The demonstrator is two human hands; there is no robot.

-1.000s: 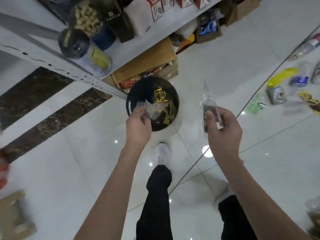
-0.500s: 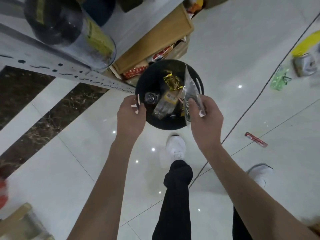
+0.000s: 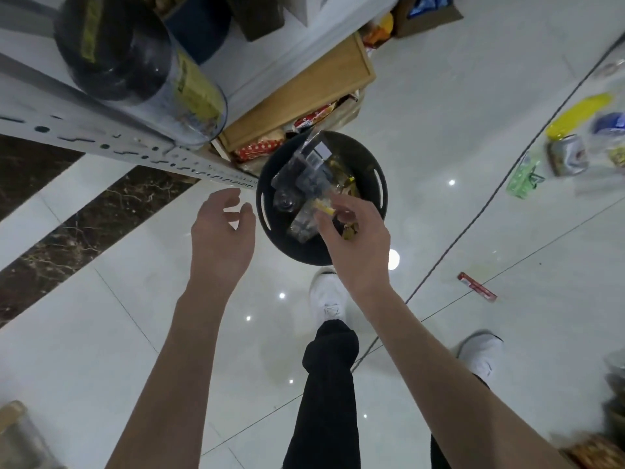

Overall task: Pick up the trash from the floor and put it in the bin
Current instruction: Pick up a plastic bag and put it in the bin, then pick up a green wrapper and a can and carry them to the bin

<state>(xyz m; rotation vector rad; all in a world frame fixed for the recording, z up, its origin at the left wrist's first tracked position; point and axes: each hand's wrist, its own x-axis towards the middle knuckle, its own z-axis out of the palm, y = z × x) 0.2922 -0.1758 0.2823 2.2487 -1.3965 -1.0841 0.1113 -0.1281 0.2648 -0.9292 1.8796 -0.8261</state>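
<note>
So your left hand (image 3: pixel 221 238) is hanging just left of the black bin (image 3: pixel 382 187). Its fingers are loosely curled and a bit spread with nothing in them, and it's not touching the rim. Your right hand (image 3: pixel 355 245) is over the near side of the bin, back of the hand up, fingers relaxed and slightly bent, and as far as I can see it's not gripping anything. There's a little yellow scrap right at its fingertips, but I honestly can't tell if it touches them or just lies in the bin below. The clear plastic wrapper (image 3: pixel 304 164) with the dark label is in the bin, just beyond your right fingertips, with its top poking over the far rim, on a pile of other wrappers. There's more trash on the floor (image 3: pixel 101 367): a red wrapper (image 3: pixel 477 291) off to the right of your right hand, then further right and beyond it a green wrapper (image 3: pixel 522 179), a crushed can (image 3: pixel 568 159) and a yellow wrapper (image 3: pixel 578 111), all blurry and well apart from both hands. Beyond your left hand is the white shelf (image 3: pixel 101 137) with a big clear jar (image 3: pixel 189 96) on it, and a wooden box (image 3: pixel 304 93) sits just behind the bin. Your white shoe (image 3: pixel 329 299) is below your right wrist, toe right by the bin.
</note>
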